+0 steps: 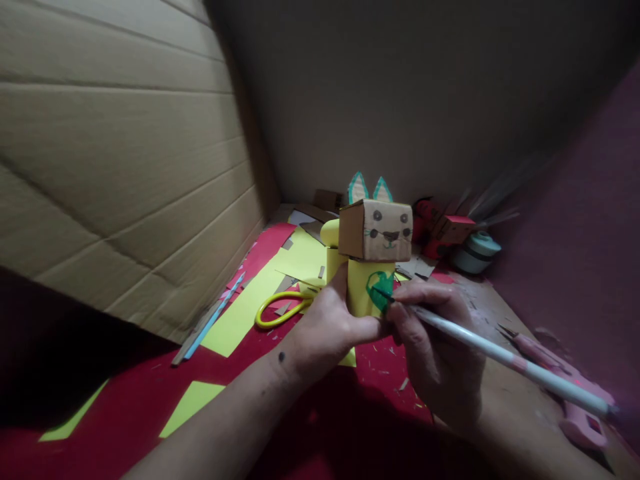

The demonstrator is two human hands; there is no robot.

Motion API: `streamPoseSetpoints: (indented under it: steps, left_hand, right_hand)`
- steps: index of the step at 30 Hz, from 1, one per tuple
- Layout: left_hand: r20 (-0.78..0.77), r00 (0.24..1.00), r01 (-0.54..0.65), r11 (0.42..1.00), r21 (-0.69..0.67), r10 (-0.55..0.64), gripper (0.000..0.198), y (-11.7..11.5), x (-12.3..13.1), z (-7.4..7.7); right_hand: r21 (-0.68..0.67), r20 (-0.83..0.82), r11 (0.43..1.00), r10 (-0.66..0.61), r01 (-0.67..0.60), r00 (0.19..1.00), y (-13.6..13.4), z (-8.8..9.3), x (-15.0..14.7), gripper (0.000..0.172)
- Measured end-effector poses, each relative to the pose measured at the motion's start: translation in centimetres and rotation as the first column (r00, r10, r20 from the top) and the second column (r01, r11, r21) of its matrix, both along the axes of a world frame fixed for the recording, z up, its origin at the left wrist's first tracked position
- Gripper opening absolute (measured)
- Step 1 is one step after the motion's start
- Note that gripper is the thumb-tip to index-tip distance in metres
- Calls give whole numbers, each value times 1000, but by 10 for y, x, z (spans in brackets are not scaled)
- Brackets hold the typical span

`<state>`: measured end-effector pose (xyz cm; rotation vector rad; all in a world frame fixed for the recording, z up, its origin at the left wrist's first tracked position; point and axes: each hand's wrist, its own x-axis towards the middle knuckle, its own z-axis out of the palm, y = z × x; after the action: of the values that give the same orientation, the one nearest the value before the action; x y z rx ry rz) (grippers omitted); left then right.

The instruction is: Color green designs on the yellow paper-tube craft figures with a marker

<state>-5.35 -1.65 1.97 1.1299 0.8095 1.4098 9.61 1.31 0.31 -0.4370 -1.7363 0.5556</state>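
My left hand [335,313] is wrapped around the yellow paper tube body of a cardboard animal figure [357,293], holding it upright. The figure has a boxy cardboard head with a drawn face and two pointed ears edged in teal. A green heart shape [379,285], partly filled in, is on the front of the body. Pinched in my right hand [435,347] is a long white-handled paintbrush [493,348], its dark tip touching the green shape. Beside my left hand lie scissors with a yellow handle [260,315].
A large cardboard panel [125,153] rises at left. Yellow paper strips [250,300], a blue stick [215,325] and scraps lie on the red surface [135,400]. Behind at right are a red figure [453,228] and a pale round container [477,253]. A pink tool [580,417] lies far right.
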Motion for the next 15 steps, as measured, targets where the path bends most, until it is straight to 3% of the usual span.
streamPoseSetpoints:
  steps: [15]
  left_hand:
    - [14,1000,6,1000,-20,-6,60,-2,1,0]
  right_hand:
    - [-23,-48,999,-30,29,998,1,0,-2,24]
